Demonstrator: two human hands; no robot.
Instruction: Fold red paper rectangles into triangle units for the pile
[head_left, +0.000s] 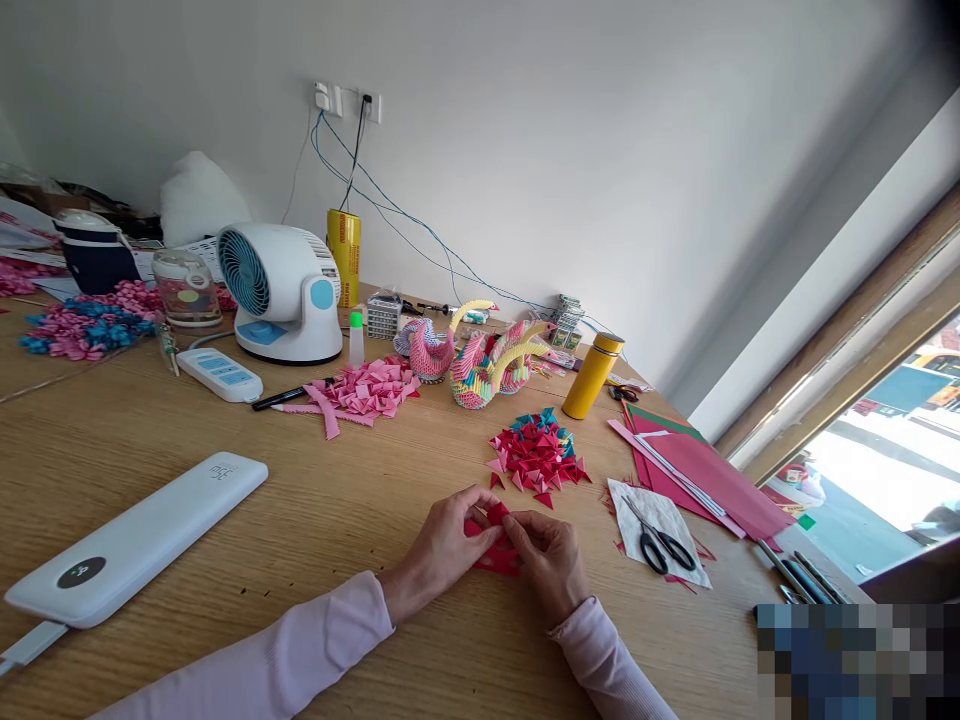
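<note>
My left hand (444,545) and my right hand (551,560) meet on the wooden table (322,520), both pinching a small piece of red paper (496,540) that is partly folded. The fingers hide most of the paper. Just beyond the hands lies a pile of red, pink and teal folded paper triangles (537,455). Black scissors (660,546) rest on a white sheet (679,560) to the right of my right hand.
Paper swans (487,362), a yellow flask (591,375), pink paper strips (367,388), a white fan (281,290), a power strip (219,374) and a black pen (281,397) stand farther back. A long white device (139,540) lies at left. Red paper sheets (712,480) lie at right.
</note>
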